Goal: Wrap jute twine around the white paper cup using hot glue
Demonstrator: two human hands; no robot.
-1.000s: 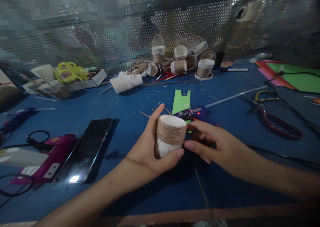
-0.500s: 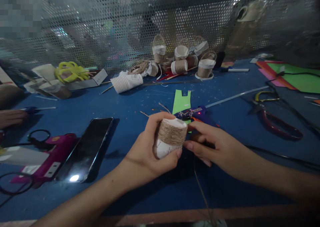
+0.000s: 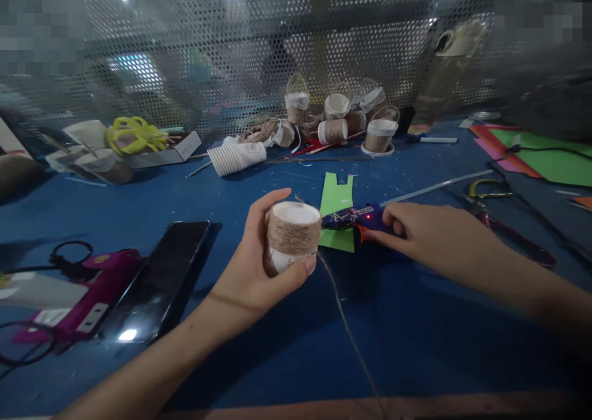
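Note:
A white paper cup point(image 3: 295, 235), its upper part wound with brown twine, is in my left hand point(image 3: 252, 250), fingers and thumb wrapped round its sides. A loose strand of twine point(image 3: 345, 318) trails from the cup down to the table's front edge. My right hand point(image 3: 416, 229) is closed on the blue glue gun point(image 3: 372, 216), near its orange trigger. A red light glows on the gun, and a clear glue stick point(image 3: 435, 189) sticks out of its back. Green card point(image 3: 337, 192) lies under the gun's nozzle.
On the left are a black phone point(image 3: 161, 278) and a magenta glue gun point(image 3: 99, 284). Stacked paper cups point(image 3: 238, 156) and small twine-wrapped baskets point(image 3: 380, 135) stand at the back. Scissors point(image 3: 513, 235), a cable and coloured sheets point(image 3: 555, 148) are on the right.
My right hand has left the cup's side and taken hold of the blue glue gun. The cup in my left hand has moved left and stands more upright. Another person's hand at the left has gone.

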